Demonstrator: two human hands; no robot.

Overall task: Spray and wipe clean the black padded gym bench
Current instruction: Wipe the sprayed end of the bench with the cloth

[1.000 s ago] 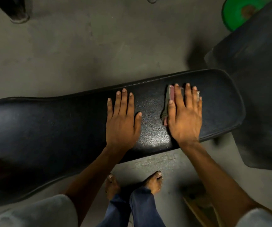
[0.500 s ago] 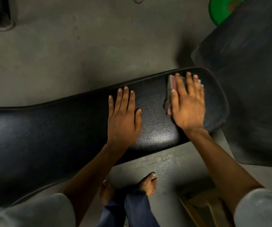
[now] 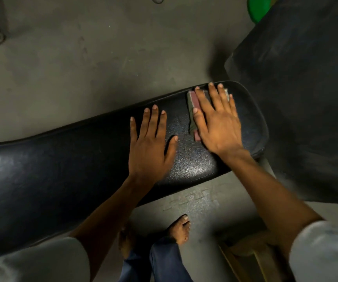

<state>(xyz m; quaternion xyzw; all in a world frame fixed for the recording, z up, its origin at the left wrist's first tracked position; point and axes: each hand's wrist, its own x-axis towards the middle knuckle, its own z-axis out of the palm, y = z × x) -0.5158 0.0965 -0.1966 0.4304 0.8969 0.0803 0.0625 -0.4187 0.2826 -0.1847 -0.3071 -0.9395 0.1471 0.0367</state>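
Both my hands lie open-fingered on the black padded vinyl surface (image 3: 82, 159); right hand (image 3: 218, 123) has pushed the folded grey-pink cloth (image 3: 192, 106) endward, left hand (image 3: 151, 145) bracing.

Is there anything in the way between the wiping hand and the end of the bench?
Nothing visible. The right hand presses the cloth flat on the bench, and only bare black padding lies between it and the rounded end. The left hand rests on the other side.
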